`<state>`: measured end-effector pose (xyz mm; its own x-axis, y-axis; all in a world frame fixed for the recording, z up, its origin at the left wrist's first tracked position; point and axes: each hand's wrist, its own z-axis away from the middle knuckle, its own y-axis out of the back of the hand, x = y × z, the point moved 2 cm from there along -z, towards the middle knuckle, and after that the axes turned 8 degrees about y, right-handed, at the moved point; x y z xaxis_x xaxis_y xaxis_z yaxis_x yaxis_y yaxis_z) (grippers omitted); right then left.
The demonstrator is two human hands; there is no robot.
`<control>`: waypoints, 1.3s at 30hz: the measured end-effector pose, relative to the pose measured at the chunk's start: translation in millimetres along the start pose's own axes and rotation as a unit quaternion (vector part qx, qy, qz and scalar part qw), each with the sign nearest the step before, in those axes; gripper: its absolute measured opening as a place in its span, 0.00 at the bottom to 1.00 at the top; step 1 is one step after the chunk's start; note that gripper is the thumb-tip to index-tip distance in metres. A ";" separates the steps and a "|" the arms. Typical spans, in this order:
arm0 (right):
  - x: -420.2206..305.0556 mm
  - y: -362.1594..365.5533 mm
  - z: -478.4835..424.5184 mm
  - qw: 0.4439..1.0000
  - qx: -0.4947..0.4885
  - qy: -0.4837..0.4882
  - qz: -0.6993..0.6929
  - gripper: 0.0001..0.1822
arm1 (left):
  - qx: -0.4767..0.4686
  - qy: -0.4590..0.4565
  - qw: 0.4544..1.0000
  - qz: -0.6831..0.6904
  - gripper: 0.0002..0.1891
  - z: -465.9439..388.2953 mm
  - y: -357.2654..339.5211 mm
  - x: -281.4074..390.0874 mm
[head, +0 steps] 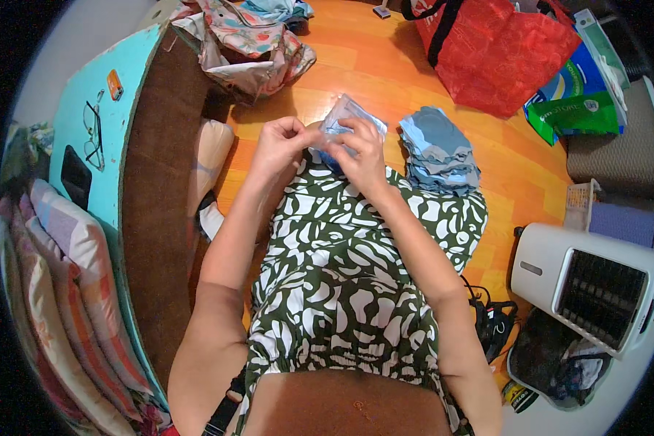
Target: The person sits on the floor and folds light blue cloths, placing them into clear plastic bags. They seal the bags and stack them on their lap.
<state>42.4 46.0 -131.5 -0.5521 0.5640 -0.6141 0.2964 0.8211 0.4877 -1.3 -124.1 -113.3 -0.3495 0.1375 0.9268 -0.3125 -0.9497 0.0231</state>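
My left hand (286, 143) and my right hand (358, 147) are raised close together over my lap. Between them is a clear plastic packet (344, 111) with bluish contents. The fingers of my right hand lie over the packet and grip it. My left thumb and forefinger are pinched together at its left edge; whether they hold a bit of the plastic is too blurred to tell. Blue material shows below the packet, partly hidden by my right hand. A stack of blue and grey fabric pieces (440, 150) stands on the floor right of my hands, beside my patterned dress (349, 234).
A floral fabric bag (250, 49) and a red tote bag (501, 54) lie ahead on the wood-patterned floor (354, 60). At the left, a turquoise board (106, 141) bears eyeglasses (94, 133). A white air cooler (545, 267) stands at the right, near a black bag (490, 327).
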 end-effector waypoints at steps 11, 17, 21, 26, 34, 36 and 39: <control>-14.8 18.5 -9.4 0.979 0.081 0.083 0.170 0.10 | 0.033 0.003 0.977 0.209 0.05 -8.0 10.6 -18.6; -18.6 -9.6 5.6 0.976 -0.150 0.118 0.101 0.12 | 0.052 -0.075 0.980 0.178 0.01 4.2 -13.9 6.7; -6.7 -18.8 13.6 0.960 -0.211 0.020 0.185 0.09 | 0.046 -0.168 0.974 0.143 0.01 19.1 -13.5 24.5; -0.8 -20.1 5.4 0.967 -0.189 -0.040 0.166 0.07 | 0.032 -0.250 0.951 0.177 0.02 60.2 -21.7 63.1; -5.5 -13.5 10.9 0.938 -0.286 -0.033 0.191 0.09 | 0.303 -0.484 0.820 0.031 0.03 123.9 14.9 119.9; -9.7 -11.1 8.3 0.942 -0.286 -0.012 0.176 0.09 | 0.273 -0.437 0.852 -0.092 0.03 120.7 5.9 124.9; -26.4 23.8 4.4 0.983 -0.172 0.001 0.062 0.10 | 0.193 -0.386 0.868 -0.247 0.02 103.7 -1.9 116.9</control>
<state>67.4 51.0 -106.4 -0.5302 0.6574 -0.5355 0.0811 0.6680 0.7398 50.0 -135.4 33.9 0.4846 0.4666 0.7399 0.1162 -0.8727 0.4743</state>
